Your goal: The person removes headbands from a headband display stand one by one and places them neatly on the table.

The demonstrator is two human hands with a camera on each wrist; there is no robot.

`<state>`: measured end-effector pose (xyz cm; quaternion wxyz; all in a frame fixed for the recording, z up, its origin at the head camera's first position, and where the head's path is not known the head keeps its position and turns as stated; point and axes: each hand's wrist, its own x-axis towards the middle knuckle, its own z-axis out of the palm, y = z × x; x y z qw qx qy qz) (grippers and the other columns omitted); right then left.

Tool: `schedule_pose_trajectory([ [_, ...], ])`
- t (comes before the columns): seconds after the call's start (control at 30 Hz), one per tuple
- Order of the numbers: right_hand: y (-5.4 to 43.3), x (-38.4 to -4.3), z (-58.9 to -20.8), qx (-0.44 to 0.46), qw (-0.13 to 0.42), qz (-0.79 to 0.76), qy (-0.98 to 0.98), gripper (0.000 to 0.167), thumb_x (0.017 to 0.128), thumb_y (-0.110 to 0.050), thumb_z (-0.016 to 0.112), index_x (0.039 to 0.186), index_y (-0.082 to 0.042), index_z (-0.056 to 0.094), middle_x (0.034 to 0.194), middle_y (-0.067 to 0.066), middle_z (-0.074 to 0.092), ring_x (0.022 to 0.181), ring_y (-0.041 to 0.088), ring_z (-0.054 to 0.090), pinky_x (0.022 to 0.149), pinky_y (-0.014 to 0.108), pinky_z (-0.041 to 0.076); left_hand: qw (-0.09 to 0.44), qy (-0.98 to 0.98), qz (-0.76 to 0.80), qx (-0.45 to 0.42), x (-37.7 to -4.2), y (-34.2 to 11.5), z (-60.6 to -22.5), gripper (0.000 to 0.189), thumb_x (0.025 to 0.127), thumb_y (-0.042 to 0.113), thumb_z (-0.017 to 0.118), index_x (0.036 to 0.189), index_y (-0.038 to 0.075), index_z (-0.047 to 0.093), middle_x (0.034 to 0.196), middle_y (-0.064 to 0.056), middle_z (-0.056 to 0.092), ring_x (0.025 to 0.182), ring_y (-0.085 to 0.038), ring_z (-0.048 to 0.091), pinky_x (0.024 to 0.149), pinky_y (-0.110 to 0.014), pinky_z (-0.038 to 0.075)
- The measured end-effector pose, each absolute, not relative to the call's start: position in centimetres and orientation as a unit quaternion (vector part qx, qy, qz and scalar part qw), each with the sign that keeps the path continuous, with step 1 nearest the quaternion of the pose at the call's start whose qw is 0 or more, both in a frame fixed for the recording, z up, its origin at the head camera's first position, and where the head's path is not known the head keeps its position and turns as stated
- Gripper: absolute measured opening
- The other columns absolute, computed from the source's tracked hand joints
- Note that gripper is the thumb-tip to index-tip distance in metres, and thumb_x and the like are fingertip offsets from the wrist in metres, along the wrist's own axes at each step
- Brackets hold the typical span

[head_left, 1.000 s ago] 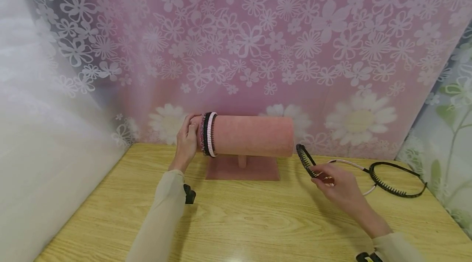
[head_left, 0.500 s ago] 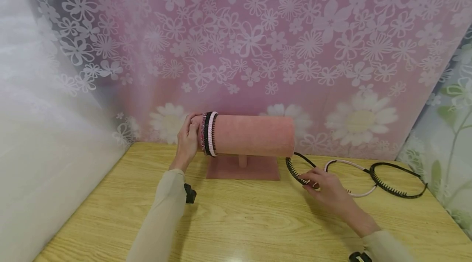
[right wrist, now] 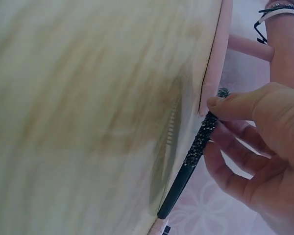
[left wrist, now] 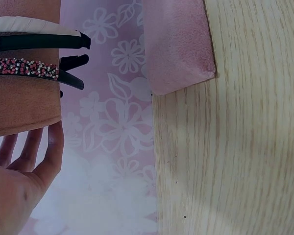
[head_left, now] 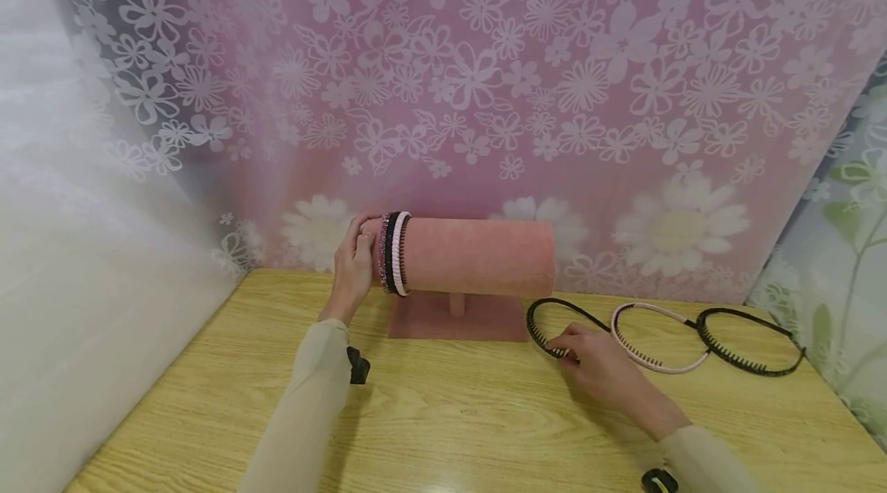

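Note:
A pink padded roll (head_left: 478, 256) stands on a post and flat base (head_left: 416, 321). Round its left part sit a sparkly multicoloured headband (left wrist: 24, 67), a black one (head_left: 389, 258) and a pale pink one (head_left: 397, 258), side by side. My left hand (head_left: 352, 269) grips the roll's left end, fingertips at its rim. To the right of the base, my right hand (head_left: 603, 370) pinches a black toothed headband (head_left: 532, 323) between thumb and fingers, low over the table. The right wrist view shows dark glittering stones along this headband (right wrist: 200, 142).
On the right of the wooden table (head_left: 443, 416) lie a pale pink toothed headband (head_left: 654, 307) and a black toothed headband (head_left: 734, 358), their edges meeting. A pink flowered curtain (head_left: 471, 77) hangs behind, with a white sheet (head_left: 104, 285) on the left.
My right hand has moved left and down with the black headband, from tilted beside the roll's right end to nearly flat at the table. My left hand stays on the roll.

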<state>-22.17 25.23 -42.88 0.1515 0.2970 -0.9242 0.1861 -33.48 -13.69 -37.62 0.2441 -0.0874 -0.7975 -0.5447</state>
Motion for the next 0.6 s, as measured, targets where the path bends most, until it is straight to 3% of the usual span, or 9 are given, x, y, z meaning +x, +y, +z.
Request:
schedule_pose_trajectory([
  [0.23, 24.82, -22.35, -42.85, 0.289, 0.148, 0.160, -0.932, 0.032, 0.078, 0.010, 0.073, 0.103, -0.007, 0.081, 0.086, -0.001, 0.066, 0.068, 0.004, 0.063, 0.060, 0.020, 0.052, 0.241, -0.798, -0.545, -0.092, -33.48, -13.69, -37.69, 0.041, 0.106, 0.032, 0.036, 0.140, 0.024, 0.057, 0.142, -0.009, 0.060, 0.125, -0.033, 0.058, 0.108, -0.055, 0.044],
  [0.6, 24.53, -22.34, -42.55, 0.257, 0.094, 0.163, -0.948, 0.024, 0.083, 0.000, 0.077, 0.105, -0.008, 0.080, 0.088, -0.001, 0.065, 0.070, 0.003, 0.059, 0.059, 0.021, 0.048, 0.239, -0.801, -0.542, -0.089, -33.46, -13.76, -37.62, 0.041, 0.107, 0.034, 0.036, 0.141, 0.024, 0.056, 0.144, -0.008, 0.059, 0.129, -0.032, 0.057, 0.110, -0.055, 0.043],
])
